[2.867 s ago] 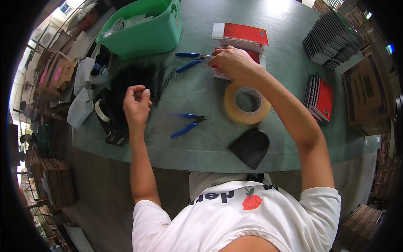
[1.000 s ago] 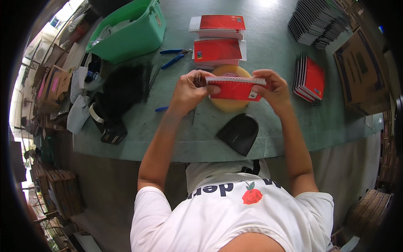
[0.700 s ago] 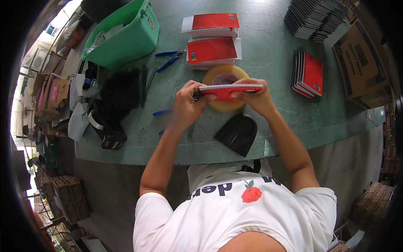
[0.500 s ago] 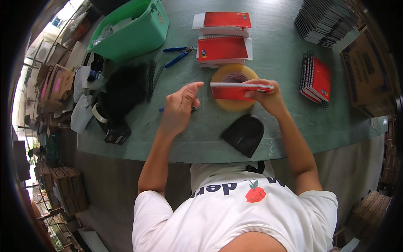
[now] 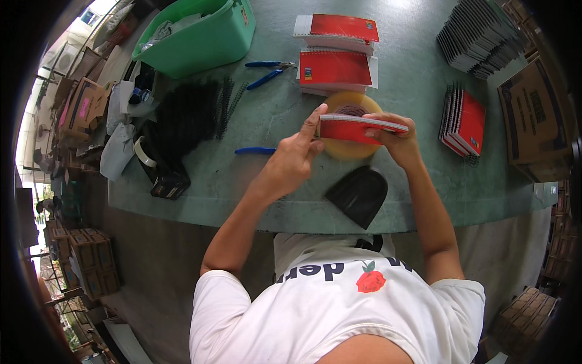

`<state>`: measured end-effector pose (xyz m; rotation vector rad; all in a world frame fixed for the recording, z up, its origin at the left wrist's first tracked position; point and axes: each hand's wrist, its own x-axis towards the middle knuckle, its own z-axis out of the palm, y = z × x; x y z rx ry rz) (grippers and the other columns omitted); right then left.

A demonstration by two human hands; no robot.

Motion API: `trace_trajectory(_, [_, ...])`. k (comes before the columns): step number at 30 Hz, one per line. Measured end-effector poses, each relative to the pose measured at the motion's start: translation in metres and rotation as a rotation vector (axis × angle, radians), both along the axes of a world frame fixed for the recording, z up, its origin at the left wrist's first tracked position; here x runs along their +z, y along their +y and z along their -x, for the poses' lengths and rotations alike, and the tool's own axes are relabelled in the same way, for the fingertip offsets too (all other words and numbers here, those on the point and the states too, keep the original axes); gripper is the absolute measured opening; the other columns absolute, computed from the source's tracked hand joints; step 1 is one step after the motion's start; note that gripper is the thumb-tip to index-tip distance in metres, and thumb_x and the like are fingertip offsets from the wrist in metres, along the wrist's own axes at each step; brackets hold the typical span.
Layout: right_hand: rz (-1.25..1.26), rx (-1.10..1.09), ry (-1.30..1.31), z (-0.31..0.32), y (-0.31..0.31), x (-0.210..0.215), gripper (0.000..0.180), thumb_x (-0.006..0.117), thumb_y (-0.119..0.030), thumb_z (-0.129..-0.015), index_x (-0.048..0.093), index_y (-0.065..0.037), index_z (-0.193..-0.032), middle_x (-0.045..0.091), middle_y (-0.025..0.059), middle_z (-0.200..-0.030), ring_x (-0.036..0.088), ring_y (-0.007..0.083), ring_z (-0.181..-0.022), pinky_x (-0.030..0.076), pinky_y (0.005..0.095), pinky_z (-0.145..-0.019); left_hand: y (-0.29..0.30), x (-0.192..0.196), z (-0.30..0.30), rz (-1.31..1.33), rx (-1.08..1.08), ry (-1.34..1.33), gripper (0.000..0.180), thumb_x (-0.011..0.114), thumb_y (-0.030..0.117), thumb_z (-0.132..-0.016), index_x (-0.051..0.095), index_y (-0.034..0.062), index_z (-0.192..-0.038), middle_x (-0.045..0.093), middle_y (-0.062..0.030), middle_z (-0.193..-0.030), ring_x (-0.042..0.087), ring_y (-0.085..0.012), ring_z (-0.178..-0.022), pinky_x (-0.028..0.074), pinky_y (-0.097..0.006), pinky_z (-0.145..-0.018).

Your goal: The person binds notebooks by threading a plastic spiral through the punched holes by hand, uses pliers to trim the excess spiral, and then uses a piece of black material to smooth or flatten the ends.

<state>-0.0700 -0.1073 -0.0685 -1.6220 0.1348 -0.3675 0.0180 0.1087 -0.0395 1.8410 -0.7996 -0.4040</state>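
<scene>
My right hand (image 5: 395, 138) grips the right end of a thin red notebook (image 5: 345, 130), holding it level with its row of punched holes uppermost. At the opposite end is my left hand (image 5: 295, 155), its index fingertip at the upper corner and its thumb lower down. No coil shows along that edge. Beneath the notebook a wide roll of yellowish tape (image 5: 347, 151) lies on the green table (image 5: 242, 203). A blue-handled tool (image 5: 253, 151) lies beside my left hand, its far end hidden by the hand. Blue-handled cutters (image 5: 267, 74) lie farther off with their handles spread.
Red punched notebooks form two piles (image 5: 335, 68) beyond the tape. A tangle of black spiral coils (image 5: 194, 112) and a green bin (image 5: 206, 48) are left. Coil-bound red notebooks (image 5: 465, 121), dark stacked books (image 5: 479, 39) and a cardboard box (image 5: 536, 121) stand right. A black rounded object (image 5: 361, 195) lies near.
My left hand has moved right, from apart to the notebook's left end, uncovering more of the blue-handled tool. My right hand still holds the notebook. The whole view has shifted slightly.
</scene>
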Motion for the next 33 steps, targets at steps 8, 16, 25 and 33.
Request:
trace_trajectory(8, [0.016, -0.018, -0.014, 0.0, -0.003, -0.004, 0.025, 0.071, 0.001, -0.075, 0.068, 0.0, -0.099, 0.068, 0.0044, -0.089, 0.061, 0.0085, -0.079, 0.05, 0.0213, -0.073, 0.0, 0.017, -0.008, 0.064, 0.097, -0.274, 0.021, 0.056, 0.018, -0.092, 0.064, 0.0005, -0.1, 0.059, -0.0063, -0.068, 0.051, -0.0088, -0.058, 0.042, -0.025, -0.054])
trace_trajectory(16, [0.037, 0.09, -0.048, 0.002, -0.006, -0.005, 0.022, 0.069, 0.0, -0.077, 0.069, -0.003, -0.099, 0.067, 0.003, -0.089, 0.06, 0.0086, -0.083, 0.049, 0.0222, -0.076, -0.008, 0.007, -0.008, 0.077, 0.214, -0.355, 0.019, 0.061, 0.019, -0.089, 0.065, 0.0013, -0.092, 0.061, -0.007, -0.072, 0.055, -0.0078, -0.062, 0.044, -0.023, -0.055])
trace_trajectory(25, [0.032, 0.077, -0.042, 0.0, 0.0, -0.004, 0.024, 0.069, 0.002, -0.076, 0.069, -0.002, -0.1, 0.068, 0.0027, -0.09, 0.061, 0.0084, -0.082, 0.049, 0.0223, -0.076, 0.002, 0.024, -0.023, 0.005, 0.012, -0.309, 0.016, 0.068, 0.012, -0.08, 0.061, 0.0033, -0.092, 0.056, -0.0036, -0.075, 0.054, -0.0096, -0.068, 0.043, -0.025, -0.058])
trace_trajectory(33, [0.04, 0.068, 0.029, 0.0, -0.002, 0.0, 0.024, 0.068, -0.002, -0.079, 0.068, -0.003, -0.103, 0.068, 0.0039, -0.095, 0.061, 0.0096, -0.086, 0.048, 0.0233, -0.081, -0.017, -0.009, 0.025, -0.163, -0.065, -0.866, 0.024, 0.067, 0.021, -0.081, 0.059, 0.0051, -0.098, 0.056, -0.0097, -0.081, 0.055, -0.0271, -0.075, 0.046, -0.035, -0.071])
